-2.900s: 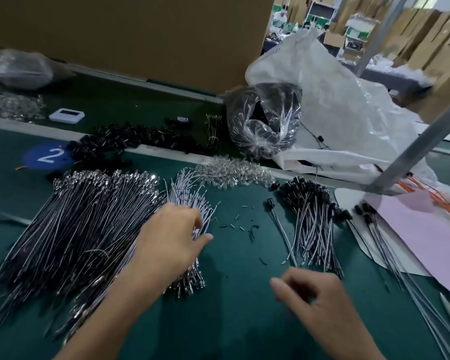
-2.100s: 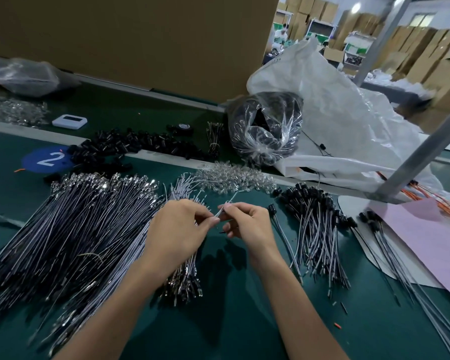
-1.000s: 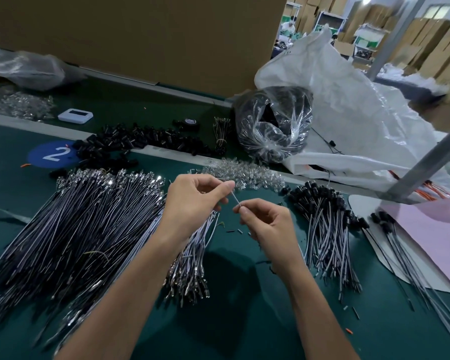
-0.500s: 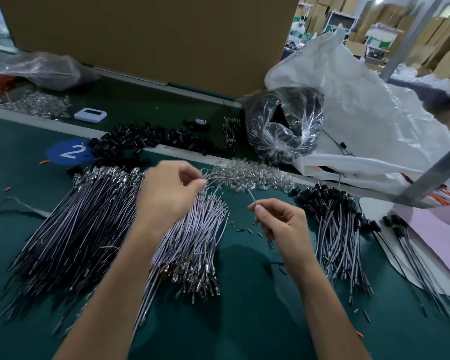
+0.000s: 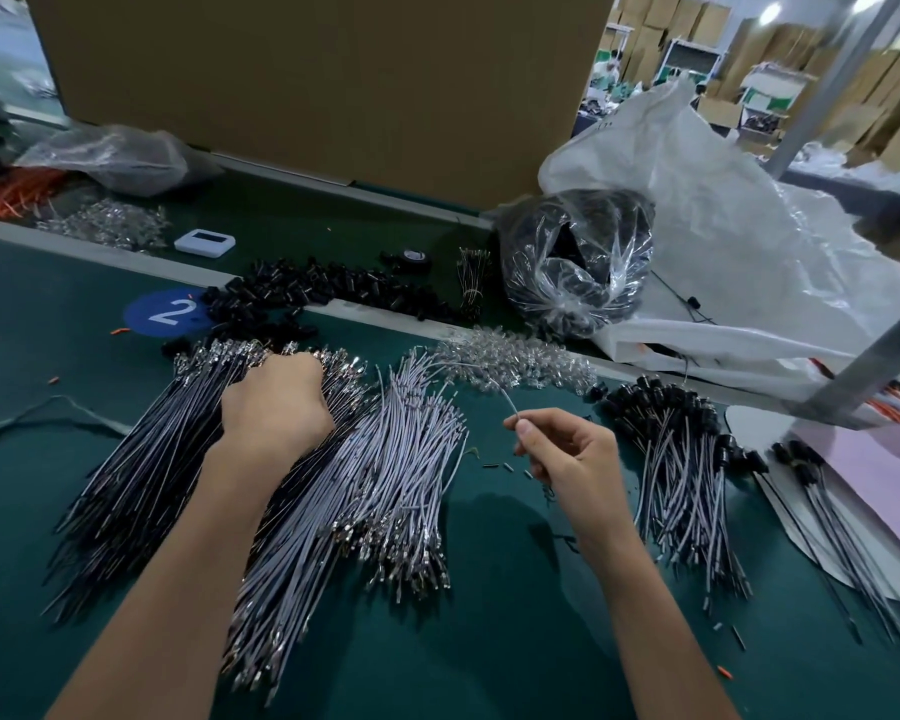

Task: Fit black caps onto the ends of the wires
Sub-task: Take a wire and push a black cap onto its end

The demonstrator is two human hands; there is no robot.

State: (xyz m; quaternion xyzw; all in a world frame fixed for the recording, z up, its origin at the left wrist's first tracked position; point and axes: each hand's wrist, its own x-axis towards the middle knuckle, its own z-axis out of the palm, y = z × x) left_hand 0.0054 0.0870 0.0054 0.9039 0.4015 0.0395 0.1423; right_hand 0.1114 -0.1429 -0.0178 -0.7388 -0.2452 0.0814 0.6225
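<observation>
Matt green table mat [image 5: 489, 641], glossy crinkled plastic bag [image 5: 575, 262], brown cardboard [image 5: 333, 70]

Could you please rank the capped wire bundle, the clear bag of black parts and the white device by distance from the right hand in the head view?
1. Capped wire bundle, just right of the right hand pinching a wire.
2. Clear bag of black parts, beyond the hand, at the back.
3. White device, far back left.

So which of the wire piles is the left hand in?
The leftmost, darkest pile: the left hand sits on its far end, among bare metal terminals. The pale grey pile and the black-capped pile lie further right.
</observation>
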